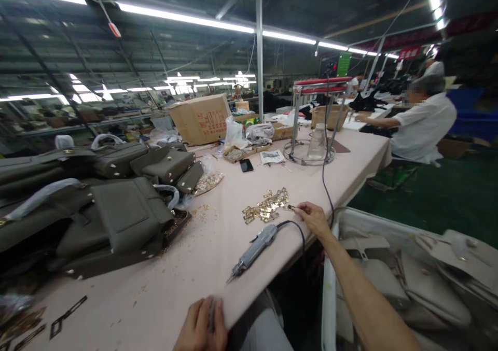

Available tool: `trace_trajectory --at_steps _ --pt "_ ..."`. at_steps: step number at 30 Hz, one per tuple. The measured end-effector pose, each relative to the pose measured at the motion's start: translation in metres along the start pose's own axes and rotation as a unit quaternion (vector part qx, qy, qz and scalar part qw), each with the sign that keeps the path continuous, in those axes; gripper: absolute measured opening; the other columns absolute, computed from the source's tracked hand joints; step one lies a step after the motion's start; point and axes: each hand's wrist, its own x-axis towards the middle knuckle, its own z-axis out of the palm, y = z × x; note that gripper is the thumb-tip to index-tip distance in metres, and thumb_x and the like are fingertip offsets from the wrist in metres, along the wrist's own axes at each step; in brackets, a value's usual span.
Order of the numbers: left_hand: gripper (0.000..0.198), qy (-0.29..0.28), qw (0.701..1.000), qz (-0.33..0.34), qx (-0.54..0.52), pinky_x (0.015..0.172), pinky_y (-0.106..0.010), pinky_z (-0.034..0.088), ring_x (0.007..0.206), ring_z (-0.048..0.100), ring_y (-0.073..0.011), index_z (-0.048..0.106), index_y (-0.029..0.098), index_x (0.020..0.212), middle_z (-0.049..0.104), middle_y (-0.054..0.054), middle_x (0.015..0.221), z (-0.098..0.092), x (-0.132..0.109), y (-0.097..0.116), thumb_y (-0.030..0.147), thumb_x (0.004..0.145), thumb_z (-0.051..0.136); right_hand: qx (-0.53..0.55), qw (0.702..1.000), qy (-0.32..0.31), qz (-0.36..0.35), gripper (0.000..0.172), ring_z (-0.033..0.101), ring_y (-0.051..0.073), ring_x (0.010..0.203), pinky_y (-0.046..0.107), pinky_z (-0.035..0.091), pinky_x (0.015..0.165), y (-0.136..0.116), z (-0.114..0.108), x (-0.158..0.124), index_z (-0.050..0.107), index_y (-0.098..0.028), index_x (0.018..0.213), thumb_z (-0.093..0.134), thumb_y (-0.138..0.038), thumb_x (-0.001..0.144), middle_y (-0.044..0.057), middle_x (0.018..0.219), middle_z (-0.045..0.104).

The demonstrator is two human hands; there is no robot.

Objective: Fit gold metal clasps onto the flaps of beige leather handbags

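My right hand (314, 219) pinches a small metal fitting (290, 207) at the right edge of a pile of gold-coloured metal fittings (264, 208). At the table's front edge my left hand (200, 326) is closed, with a narrow greyish thing (211, 314) between its fingers, too blurred to name. A grey electric screwdriver (254, 250) lies on the table between my hands, its tip pointing toward my left hand. Its dark cable runs back past my right hand.
Dark grey handbags (128, 211) are heaped at the left. A white-rimmed bin (330, 294) of bag pieces stands at my right. Farther back are a metal stand (295, 117), a phone (246, 165) and a cardboard box (202, 120). A co-worker (422, 117) sits beyond.
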Motion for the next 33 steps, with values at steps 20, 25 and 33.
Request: trace_trajectory --at_steps 20,25,33 --pt "0.017 -0.04 0.997 -0.048 -0.047 0.072 -0.028 0.048 0.076 0.066 -0.0182 0.068 0.017 0.104 0.069 -0.005 0.099 -0.021 0.006 0.013 0.029 0.101 0.056 -0.04 0.998 -0.007 0.049 0.035 0.057 0.014 0.056 0.026 0.046 0.053 -0.011 0.001 -0.006 0.076 -0.013 0.087 0.074 -0.042 0.068 0.006 0.071 0.07" --pt "0.017 -0.066 0.996 -0.041 -0.037 0.071 -0.027 0.047 0.078 0.067 -0.0175 0.067 0.018 0.105 0.068 -0.004 0.101 -0.022 0.006 0.014 0.028 0.101 0.055 -0.089 0.995 -0.024 0.043 0.022 0.063 0.017 0.069 0.029 0.055 0.067 -0.025 0.01 -0.013 0.074 -0.015 0.084 0.077 -0.036 0.08 0.004 0.077 0.07" --pt "0.028 -0.023 0.999 -0.03 0.025 0.063 -0.03 0.043 0.077 0.064 -0.0226 0.07 0.019 0.1 0.068 -0.005 0.093 -0.02 0.016 0.028 0.044 0.098 0.056 -0.162 0.982 0.046 0.086 0.039 0.064 0.026 0.107 0.041 0.058 0.089 -0.031 -0.062 -0.066 0.062 -0.012 0.125 0.065 -0.042 0.1 0.008 0.121 0.063"
